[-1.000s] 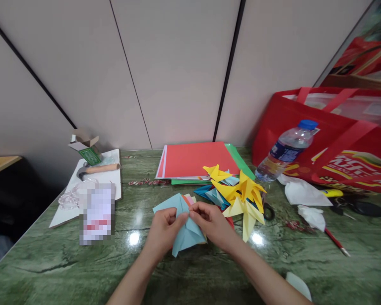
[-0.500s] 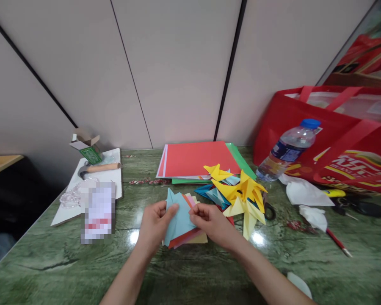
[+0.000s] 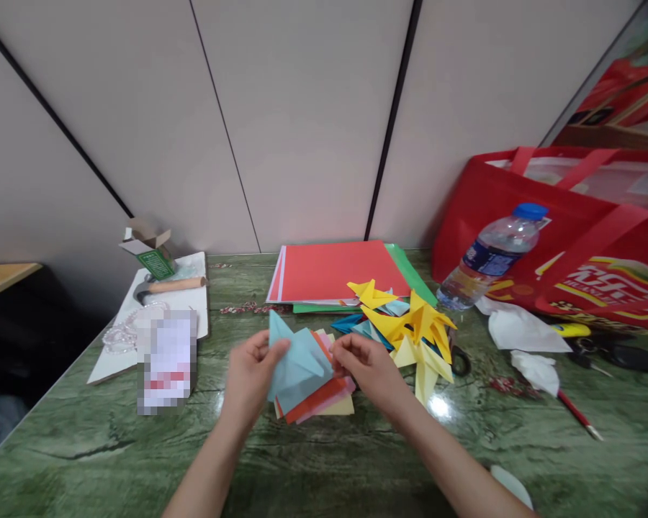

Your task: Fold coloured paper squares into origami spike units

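Now the left hand (image 3: 251, 374) pinches one edge of the light blue folded paper (image 3: 297, 363), right hand (image 3: 370, 370) grips its other side, paper held between them over a stack of coloured squares (image 3: 327, 404) on the bench (image 3: 113, 446), yellow origami (image 3: 415, 334) just beside the right hand

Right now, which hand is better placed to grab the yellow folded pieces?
Right, probably. The right hand sits just beside the yellow folded pieces; the left hand is across the blue paper both hands pinch.
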Demonstrator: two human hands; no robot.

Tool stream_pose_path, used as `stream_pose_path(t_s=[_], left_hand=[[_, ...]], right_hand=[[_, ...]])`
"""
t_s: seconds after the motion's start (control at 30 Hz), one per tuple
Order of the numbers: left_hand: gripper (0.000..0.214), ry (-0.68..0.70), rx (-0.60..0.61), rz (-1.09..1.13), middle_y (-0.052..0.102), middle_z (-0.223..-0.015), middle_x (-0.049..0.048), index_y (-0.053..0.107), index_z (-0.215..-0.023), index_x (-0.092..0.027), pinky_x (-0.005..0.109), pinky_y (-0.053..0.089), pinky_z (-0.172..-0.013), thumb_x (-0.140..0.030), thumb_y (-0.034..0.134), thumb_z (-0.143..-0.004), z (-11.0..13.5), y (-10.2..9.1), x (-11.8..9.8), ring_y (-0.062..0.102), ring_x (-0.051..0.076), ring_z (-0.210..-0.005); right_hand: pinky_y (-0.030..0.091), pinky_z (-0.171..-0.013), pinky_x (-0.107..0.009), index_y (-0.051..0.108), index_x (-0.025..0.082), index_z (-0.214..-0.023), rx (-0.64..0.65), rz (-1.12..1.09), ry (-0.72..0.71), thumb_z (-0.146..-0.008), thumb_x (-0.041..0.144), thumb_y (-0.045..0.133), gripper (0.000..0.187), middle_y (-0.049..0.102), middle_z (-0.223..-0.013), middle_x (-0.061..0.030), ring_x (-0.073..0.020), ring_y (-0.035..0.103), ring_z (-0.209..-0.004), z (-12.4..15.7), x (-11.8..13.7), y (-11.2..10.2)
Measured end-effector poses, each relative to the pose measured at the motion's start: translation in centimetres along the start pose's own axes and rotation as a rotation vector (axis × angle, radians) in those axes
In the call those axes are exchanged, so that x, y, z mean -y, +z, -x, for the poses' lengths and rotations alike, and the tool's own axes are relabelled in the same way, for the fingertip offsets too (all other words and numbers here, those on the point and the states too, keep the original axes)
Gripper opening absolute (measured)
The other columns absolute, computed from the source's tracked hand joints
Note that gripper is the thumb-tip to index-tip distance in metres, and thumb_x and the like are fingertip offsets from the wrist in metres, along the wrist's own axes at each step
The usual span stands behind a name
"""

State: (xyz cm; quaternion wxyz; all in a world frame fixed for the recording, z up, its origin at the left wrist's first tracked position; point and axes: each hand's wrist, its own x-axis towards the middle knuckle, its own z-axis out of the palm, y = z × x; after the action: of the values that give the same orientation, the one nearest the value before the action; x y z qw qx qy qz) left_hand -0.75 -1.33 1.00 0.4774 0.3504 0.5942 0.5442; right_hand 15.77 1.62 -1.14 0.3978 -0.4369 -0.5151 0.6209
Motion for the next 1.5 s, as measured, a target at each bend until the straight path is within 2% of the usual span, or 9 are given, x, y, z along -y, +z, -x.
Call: stream_pose_path(t_s=[0.07, 0.13, 0.23, 0.4, 0.57, 0.77, 0.9, 1.17, 1.5], left_hand=[[0.06, -0.032, 0.112, -0.091, 0.042, -0.041, -0.0096, 0.053, -0.117, -0.013, 0.017, 0.029, -0.037, -0.03, 0.069, -0.062, 0.3, 0.4, 0.1, 0.036, 0.006, -0.035], [0.07, -0.04, 0.205, -0.161, 0.03, -0.039, -0.013, 0.043, -0.128, -0.014, 0.015, 0.021, -0.035, -0.028, 0.066, -0.064, 0.7, 1.0, 0.2, 0.025, 0.004, -0.035], [0.069, -0.026, 0.296, -0.216, 0.026, -0.041, -0.0131, 0.042, -0.129, -0.011, 0.015, 0.017, -0.035, -0.029, 0.063, -0.066, 1.2, 1.8, 0.2, 0.02, 0.004, -0.037], [0.06, 0.026, 0.362, -0.219, 0.04, -0.044, -0.0091, 0.048, -0.124, -0.011, 0.017, 0.026, -0.038, -0.033, 0.059, -0.07, 1.2, 2.0, 0.6, 0.03, 0.006, -0.039], [0.042, 0.261, 0.304, -0.385, 0.068, -0.074, 0.0027, 0.055, -0.118, -0.017, 0.024, 0.046, -0.055, -0.033, 0.05, -0.079, 0.9, 1.4, 1.4, 0.058, 0.016, -0.062], [0.038, 0.657, 0.138, -0.867, 0.072, -0.082, 0.0085, 0.053, -0.12, -0.017, 0.027, 0.051, -0.065, -0.019, 0.042, -0.084, 1.0, 0.8, 2.3, 0.067, 0.019, -0.069], [0.037, 0.765, 0.099, -0.96, 0.073, -0.084, 0.0109, 0.053, -0.12, -0.016, 0.027, 0.052, -0.066, -0.017, 0.041, -0.085, 0.9, 0.8, 2.5, 0.068, 0.02, -0.071], [0.034, 0.628, 0.136, -0.783, 0.069, -0.101, 0.0075, 0.055, -0.117, -0.021, 0.028, 0.051, -0.074, -0.02, 0.046, -0.084, 0.8, 0.9, 2.3, 0.067, 0.019, -0.084], [0.028, 0.381, 0.192, -0.426, 0.07, -0.1, 0.0049, 0.063, -0.105, -0.019, 0.029, 0.052, -0.073, -0.028, 0.051, -0.081, 0.8, 1.3, 1.7, 0.066, 0.02, -0.083]], right_hand=[[0.047, -0.059, -0.026, 0.057, 0.016, -0.072, 0.015, -0.103, -0.001, -0.073, 0.039, 0.058, 0.023, 0.059, -0.066, -0.0008, -0.013, 0.056, -0.062, 0.1, 0.1, 0.1], [0.047, -0.06, -0.025, 0.059, 0.016, -0.079, 0.064, -0.177, 0.018, -0.074, 0.045, 0.057, 0.029, 0.06, -0.072, -0.0016, -0.0129, 0.056, -0.064, 0.2, 0.3, 0.3], [0.042, -0.052, -0.021, 0.06, 0.016, -0.08, 0.124, -0.174, 0.026, -0.071, 0.044, 0.061, 0.029, 0.057, -0.065, 0.0018, -0.0092, 0.051, -0.056, 0.5, 0.6, 0.5], [0.04, -0.051, -0.02, 0.06, 0.015, -0.081, 0.121, -0.111, -0.02, -0.065, 0.035, 0.069, 0.027, 0.059, -0.066, 0.0014, -0.01, 0.053, -0.057, 0.4, 0.4, 0.4], [0.047, -0.06, -0.024, 0.061, 0.016, -0.08, 0.081, 0.003, -0.138, -0.069, 0.031, 0.063, 0.018, 0.064, -0.074, -0.0022, -0.0151, 0.059, -0.068, 0.2, -0.2, 0.4], [0.05, -0.062, -0.027, 0.063, 0.017, -0.079, 0.012, 0.131, -0.2, -0.072, 0.029, 0.06, 0.014, 0.064, -0.073, -0.0023, -0.0162, 0.059, -0.067, 0.2, -0.7, 0.4], [0.052, -0.057, -0.028, 0.063, 0.017, -0.074, -0.039, 0.019, -0.133, -0.067, 0.035, 0.065, 0.019, 0.062, -0.064, -0.0007, -0.0151, 0.059, -0.057, 0.0, -1.0, 0.4], [0.05, -0.054, -0.024, 0.06, 0.017, -0.073, 0.029, -0.151, 0.005, -0.063, 0.041, 0.069, 0.028, 0.06, -0.06, 0.0029, -0.0111, 0.057, -0.051, 0.0, -0.8, 0.5], [0.046, -0.069, -0.029, 0.064, 0.016, -0.062, 0.141, -0.079, -0.077, -0.067, 0.034, 0.066, 0.02, 0.062, -0.071, -0.0027, -0.0168, 0.058, -0.072, 0.2, 0.0, 0.0]])
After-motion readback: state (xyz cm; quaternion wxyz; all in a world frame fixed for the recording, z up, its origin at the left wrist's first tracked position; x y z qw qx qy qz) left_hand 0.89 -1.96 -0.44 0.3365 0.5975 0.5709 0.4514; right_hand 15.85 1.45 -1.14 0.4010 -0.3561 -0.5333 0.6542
